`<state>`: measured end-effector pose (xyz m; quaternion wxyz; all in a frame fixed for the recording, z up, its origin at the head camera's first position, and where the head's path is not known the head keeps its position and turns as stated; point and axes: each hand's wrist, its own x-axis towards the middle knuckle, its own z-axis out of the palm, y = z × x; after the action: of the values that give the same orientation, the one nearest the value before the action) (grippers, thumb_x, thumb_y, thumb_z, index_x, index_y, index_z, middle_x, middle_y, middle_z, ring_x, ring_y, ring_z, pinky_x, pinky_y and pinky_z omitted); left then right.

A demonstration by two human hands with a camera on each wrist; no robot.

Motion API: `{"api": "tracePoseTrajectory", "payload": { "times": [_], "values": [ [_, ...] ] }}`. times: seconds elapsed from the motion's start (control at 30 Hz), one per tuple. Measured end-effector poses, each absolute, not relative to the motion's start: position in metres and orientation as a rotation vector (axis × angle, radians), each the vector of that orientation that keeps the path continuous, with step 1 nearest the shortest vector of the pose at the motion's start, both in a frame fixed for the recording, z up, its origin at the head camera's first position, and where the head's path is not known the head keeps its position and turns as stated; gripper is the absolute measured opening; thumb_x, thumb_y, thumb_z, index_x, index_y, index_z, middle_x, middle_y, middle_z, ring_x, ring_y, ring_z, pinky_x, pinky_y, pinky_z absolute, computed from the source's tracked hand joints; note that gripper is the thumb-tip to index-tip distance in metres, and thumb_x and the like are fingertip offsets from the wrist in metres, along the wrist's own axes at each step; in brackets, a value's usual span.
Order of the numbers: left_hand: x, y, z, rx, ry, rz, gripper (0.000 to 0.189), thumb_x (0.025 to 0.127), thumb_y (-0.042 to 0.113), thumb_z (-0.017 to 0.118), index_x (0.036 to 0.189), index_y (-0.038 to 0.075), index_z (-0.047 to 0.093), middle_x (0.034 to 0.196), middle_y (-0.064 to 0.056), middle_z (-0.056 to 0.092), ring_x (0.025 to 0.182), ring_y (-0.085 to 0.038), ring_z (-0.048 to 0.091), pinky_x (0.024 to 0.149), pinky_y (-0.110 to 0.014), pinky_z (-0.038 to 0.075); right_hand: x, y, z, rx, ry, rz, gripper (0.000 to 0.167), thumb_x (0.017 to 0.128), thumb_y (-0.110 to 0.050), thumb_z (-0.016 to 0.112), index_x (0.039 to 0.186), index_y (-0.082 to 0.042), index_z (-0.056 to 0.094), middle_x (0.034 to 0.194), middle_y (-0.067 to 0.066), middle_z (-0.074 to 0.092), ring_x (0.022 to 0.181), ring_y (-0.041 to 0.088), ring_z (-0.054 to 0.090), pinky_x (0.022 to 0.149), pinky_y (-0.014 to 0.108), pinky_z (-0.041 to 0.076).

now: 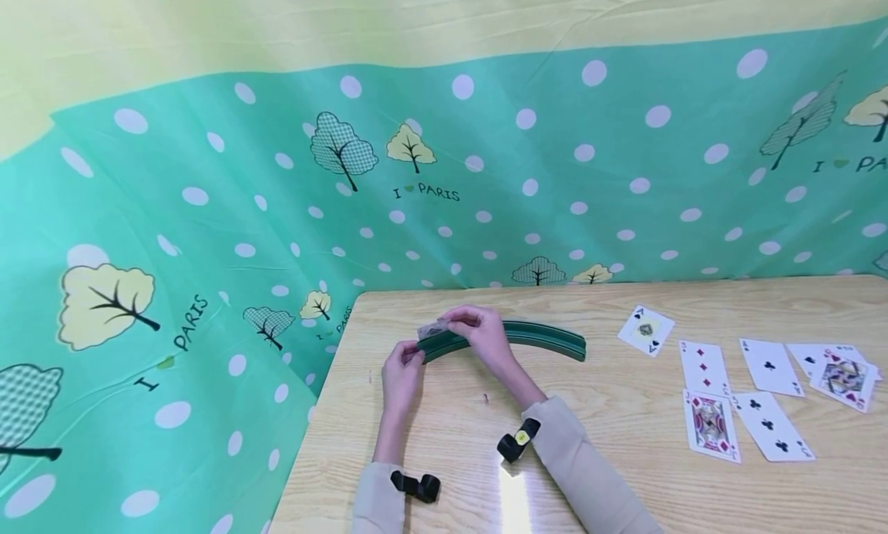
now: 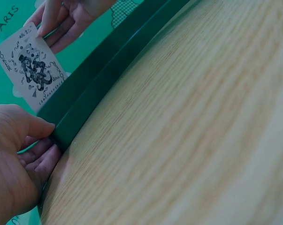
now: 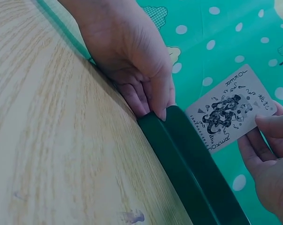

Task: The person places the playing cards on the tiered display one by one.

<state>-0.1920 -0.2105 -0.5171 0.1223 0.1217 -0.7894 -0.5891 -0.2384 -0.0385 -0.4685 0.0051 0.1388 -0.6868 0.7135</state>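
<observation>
A curved green card holder (image 1: 544,336) lies on the table in front of me. My left hand (image 1: 401,380) grips its left end, thumb on the near side in the left wrist view. Between the thumb and fingers of my right hand (image 1: 487,340) is a joker card (image 3: 228,108), printed in black on white. The joker (image 2: 32,68) stands tilted at the far side of the holder, close to its left end. Its lower edge meets the holder's rim; whether it sits in a groove is hidden.
To the right, an ace of spades (image 1: 646,330) lies face up by itself. Farther right are several face-up cards, among them a three of diamonds (image 1: 705,367), a jack of diamonds (image 1: 712,426) and a three of clubs (image 1: 772,428). A patterned green cloth (image 1: 486,233) hangs behind the table.
</observation>
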Motion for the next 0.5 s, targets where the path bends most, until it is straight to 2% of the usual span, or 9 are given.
{"api": "tracePoseTrajectory", "payload": {
  "times": [0.23, 0.5],
  "values": [
    [-0.192, -0.2099, -0.5168, 0.363, -2.303, -1.722, 0.021, 0.1, 0.004, 0.062, 0.119, -0.004, 0.067, 0.11, -0.018, 0.071, 0.101, -0.027, 0.067, 0.084, -0.032, 0.054, -0.2391, -0.0395, -0.4704, 0.448, -2.128, 2.24, 0.013, 0.094, 0.004, 0.07, 0.105, 0.003, 0.077, 0.106, 0.015, 0.076, 0.1, 0.024, 0.07, 0.082, 0.021, 0.054],
    [-0.1923, -0.2087, -0.5163, 0.379, -2.296, -1.736, 0.021, 0.1, 0.003, 0.061, 0.119, -0.004, 0.067, 0.11, -0.018, 0.07, 0.1, -0.025, 0.066, 0.081, -0.027, 0.053, -0.2379, -0.0412, -0.4705, 0.461, -2.129, 2.216, 0.014, 0.093, 0.006, 0.07, 0.103, 0.001, 0.078, 0.104, 0.012, 0.077, 0.099, 0.023, 0.071, 0.083, 0.023, 0.055]
  ]
}}
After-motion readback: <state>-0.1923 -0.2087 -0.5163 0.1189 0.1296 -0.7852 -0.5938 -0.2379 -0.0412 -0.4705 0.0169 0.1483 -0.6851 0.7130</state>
